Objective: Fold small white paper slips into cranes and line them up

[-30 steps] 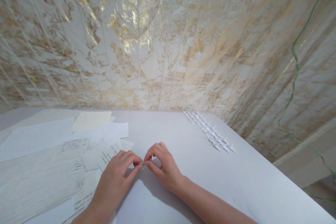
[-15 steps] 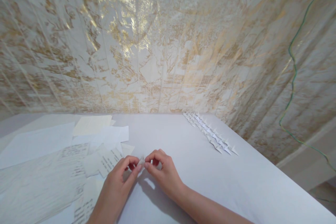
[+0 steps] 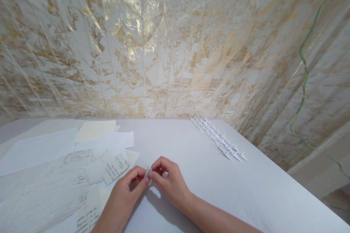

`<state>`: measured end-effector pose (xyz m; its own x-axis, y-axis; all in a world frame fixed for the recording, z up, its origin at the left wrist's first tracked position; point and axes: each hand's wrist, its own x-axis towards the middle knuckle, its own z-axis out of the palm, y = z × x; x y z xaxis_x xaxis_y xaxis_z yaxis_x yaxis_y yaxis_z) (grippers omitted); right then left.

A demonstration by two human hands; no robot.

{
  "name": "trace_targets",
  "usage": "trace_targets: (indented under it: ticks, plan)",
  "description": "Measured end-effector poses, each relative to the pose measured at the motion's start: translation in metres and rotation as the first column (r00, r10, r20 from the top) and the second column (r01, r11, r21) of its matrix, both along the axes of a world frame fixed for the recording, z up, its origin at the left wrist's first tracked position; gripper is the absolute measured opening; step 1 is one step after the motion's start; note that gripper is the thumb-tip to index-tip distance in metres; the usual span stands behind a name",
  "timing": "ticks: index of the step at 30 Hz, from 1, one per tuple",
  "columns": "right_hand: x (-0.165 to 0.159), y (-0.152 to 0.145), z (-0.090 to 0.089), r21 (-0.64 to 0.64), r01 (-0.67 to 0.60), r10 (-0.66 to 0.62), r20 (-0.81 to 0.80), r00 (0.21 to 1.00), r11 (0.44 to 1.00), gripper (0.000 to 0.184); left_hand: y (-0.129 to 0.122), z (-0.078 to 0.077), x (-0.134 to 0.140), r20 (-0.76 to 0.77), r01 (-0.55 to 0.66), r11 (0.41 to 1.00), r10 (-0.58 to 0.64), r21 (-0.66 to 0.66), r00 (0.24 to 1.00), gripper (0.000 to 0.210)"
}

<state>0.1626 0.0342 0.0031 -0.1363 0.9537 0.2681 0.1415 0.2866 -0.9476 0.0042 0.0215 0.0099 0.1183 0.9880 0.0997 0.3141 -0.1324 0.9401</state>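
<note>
**Hands pinching small paper piece, mid-table**

Both hands are sitting a bit lower and closer to me vs 1 s ago, and the tiny paper bit between them is now standing up on edge instead of lying flat between fingertips.

Going big to small: gold-and-white marbled wall (image 3: 175, 43) is filling the top half of view, w/ a green cable (image 3: 304, 69) hanging down it at the right. I'm working over a white table (image 3: 246, 189). Loose paper sheets (image 3: 41, 149), some w/ handwriting, are lying spread across the table's left side, overlapping each other. A row of folded paper pieces (image 3: 218, 140) is lying near the far right edge, well apart from my hands.

My left hand (image 3: 124, 198) is coming in from bottom centre, thumb & forefinger closed narrow on the small paper piece (image 3: 148, 174). My right hand (image 3: 171, 182) is meeting it from the right, fingers curled in tight, tips pinching the same piece from the other side. The piece is being held just above the table, between both sets of fingertips, just right of the nearest handwritten slip (image 3: 115, 167). Can't tell its fold shape, too small.
</note>
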Motion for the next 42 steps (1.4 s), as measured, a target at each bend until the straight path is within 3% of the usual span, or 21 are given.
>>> trace_targets:
  ticks: [4, 11, 24, 33, 37, 42]
  plan:
    - [0.002, 0.001, 0.002, -0.021, -0.017, 0.016, -0.050, 0.999, 1.000, 0.014, 0.000, 0.000, -0.001, 0.010, 0.004, 1.000, -0.005, 0.005, 1.000, 0.034]
    - [0.002, 0.010, -0.008, -0.227, -0.115, 0.067, -0.210, 0.975, 0.967, 0.023, 0.006, -0.008, -0.006, 0.043, -0.018, 1.000, 0.017, 0.025, 0.999, 0.033]
    - [0.001, 0.008, -0.009, -0.177, -0.109, 0.075, -0.189, 0.979, 0.978, 0.026, 0.009, -0.014, -0.009, 0.083, -0.060, 0.998, 0.059, 0.008, 0.995, 0.032]
    - [0.001, 0.004, -0.004, -0.080, -0.038, 0.035, -0.033, 0.999, 0.996, 0.019, 0.009, -0.013, -0.008, 0.080, -0.075, 0.997, 0.075, -0.003, 0.994, 0.033]
    - [0.000, 0.003, -0.002, -0.052, -0.039, 0.035, -0.077, 0.996, 0.998, 0.021, 0.006, -0.006, -0.004, 0.069, -0.080, 0.997, 0.080, -0.001, 0.994, 0.034]
    - [-0.002, 0.002, -0.003, -0.134, -0.118, 0.093, -0.177, 0.980, 0.984, 0.028, 0.003, 0.000, -0.003, 0.048, -0.089, 0.996, 0.087, 0.022, 0.995, 0.035]
